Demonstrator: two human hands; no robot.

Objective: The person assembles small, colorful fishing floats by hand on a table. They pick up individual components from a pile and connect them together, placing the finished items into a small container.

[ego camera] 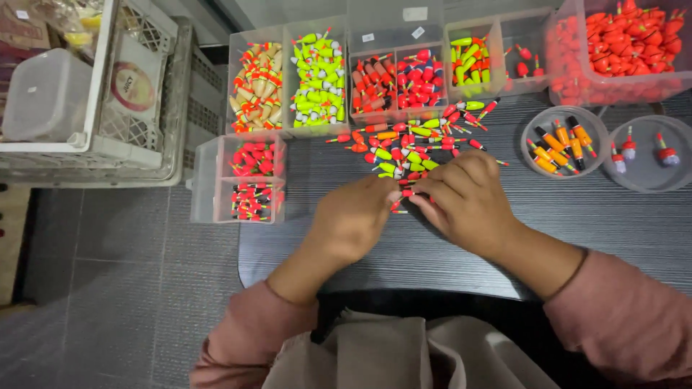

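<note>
My left hand [355,216] and my right hand [467,196] meet over the dark table [620,223], fingertips together. Between them they pinch a small red fishing float [401,200] with a thin stem; most of it is hidden by my fingers. Just beyond my fingers lies a loose pile of red, orange and yellow-green floats [411,144].
Clear bins of sorted floats line the far edge: tan-and-red [256,86], yellow-green [319,75], red [627,47]. A two-part clear box of red floats [249,180] overhangs the table's left edge. Two round clear cups [564,140] [649,153] stand right. White crates [108,94] sit left, over the tiled floor.
</note>
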